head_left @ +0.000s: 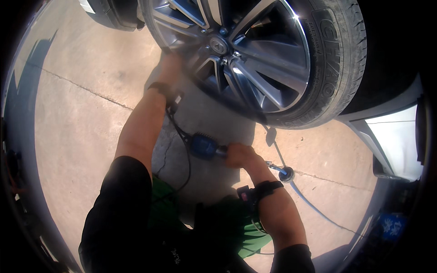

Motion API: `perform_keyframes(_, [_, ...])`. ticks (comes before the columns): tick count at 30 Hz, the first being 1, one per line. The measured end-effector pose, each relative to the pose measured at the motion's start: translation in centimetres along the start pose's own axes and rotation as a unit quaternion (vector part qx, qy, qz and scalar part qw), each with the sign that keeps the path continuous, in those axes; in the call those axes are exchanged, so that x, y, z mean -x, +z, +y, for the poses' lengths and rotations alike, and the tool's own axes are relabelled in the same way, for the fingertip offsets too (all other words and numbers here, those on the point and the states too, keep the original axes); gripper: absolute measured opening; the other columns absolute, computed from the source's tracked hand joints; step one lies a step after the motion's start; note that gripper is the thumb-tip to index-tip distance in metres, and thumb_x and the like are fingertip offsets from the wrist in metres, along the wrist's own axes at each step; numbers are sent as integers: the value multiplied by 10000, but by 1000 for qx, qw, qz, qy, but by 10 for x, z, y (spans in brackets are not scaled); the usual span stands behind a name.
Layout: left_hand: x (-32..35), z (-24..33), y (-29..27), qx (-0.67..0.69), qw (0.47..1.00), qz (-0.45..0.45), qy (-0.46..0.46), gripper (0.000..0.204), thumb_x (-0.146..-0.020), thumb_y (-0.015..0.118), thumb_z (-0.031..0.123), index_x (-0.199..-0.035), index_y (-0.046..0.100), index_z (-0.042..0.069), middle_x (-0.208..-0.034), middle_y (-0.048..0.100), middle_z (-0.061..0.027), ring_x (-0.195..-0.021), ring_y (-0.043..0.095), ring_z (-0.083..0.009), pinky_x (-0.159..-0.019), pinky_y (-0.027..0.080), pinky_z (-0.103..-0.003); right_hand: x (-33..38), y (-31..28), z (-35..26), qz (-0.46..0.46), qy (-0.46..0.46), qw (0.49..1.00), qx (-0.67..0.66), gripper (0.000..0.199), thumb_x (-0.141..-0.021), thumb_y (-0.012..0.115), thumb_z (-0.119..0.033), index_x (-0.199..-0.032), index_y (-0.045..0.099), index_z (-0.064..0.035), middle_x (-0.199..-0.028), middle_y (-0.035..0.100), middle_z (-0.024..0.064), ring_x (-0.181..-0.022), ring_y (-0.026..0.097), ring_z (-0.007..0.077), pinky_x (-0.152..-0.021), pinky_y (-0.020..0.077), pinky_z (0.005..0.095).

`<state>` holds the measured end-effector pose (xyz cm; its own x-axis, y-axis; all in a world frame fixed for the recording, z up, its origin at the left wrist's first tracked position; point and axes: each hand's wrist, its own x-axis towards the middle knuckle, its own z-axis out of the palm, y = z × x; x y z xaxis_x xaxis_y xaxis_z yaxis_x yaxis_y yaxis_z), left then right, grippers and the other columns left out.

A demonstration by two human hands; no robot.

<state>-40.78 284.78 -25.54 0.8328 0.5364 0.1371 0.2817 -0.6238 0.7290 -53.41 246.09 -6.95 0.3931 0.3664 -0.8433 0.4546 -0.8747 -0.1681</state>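
A car wheel with a multi-spoke alloy rim (268, 54) and black tyre (334, 68) fills the top of the view. My left hand (170, 68) reaches up to the wheel's lower left edge, blurred by motion, so its fingers do not show clearly. Lower down, my right hand (240, 155) is closed round the handle of a blue air impact wrench (204, 145), its body pointing left, away from the wheel. Beyond that hand, a hose fitting (275, 167) leads off to the right. Several lug nuts (236, 55) ring the wheel's hub.
A blue air hose (307, 200) runs along the cracked concrete floor (86, 118) toward the lower right, passing a round black piece (286, 174). White car bodywork (396, 136) stands at right. A dark cable (188, 164) hangs between my arms.
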Motion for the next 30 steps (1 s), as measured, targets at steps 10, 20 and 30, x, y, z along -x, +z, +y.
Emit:
perform_keyframes(10, [-6,18,16,181,978,-21,-102,233,-1016,479,213,-1067,610,27,-853,640,-70,-680,587,-182,-570,457,-307,-1,5,9,10,1,1000,-18,417,-800,616,-224,-1177,671,-53,-1218,673,161,-1177,628,315,-1018,447,459])
perform_keyframes(20, [-13,1,17,228,968,59,-91,161,-980,561,154,-1016,629,12,-796,629,-64,-649,594,-166,-571,478,-301,2,4,5,4,-5,1000,-10,409,-792,625,-227,-1157,676,-50,-1214,675,160,-1176,629,314,-1022,450,454])
perform_keyframes(30, [-6,13,24,57,998,33,19,156,-936,551,105,-967,651,-11,-742,640,-83,-618,613,-176,-532,463,-311,-7,14,14,13,-5,1000,1,404,-807,621,-231,-1164,676,-50,-1204,681,160,-1160,644,309,-991,491,445])
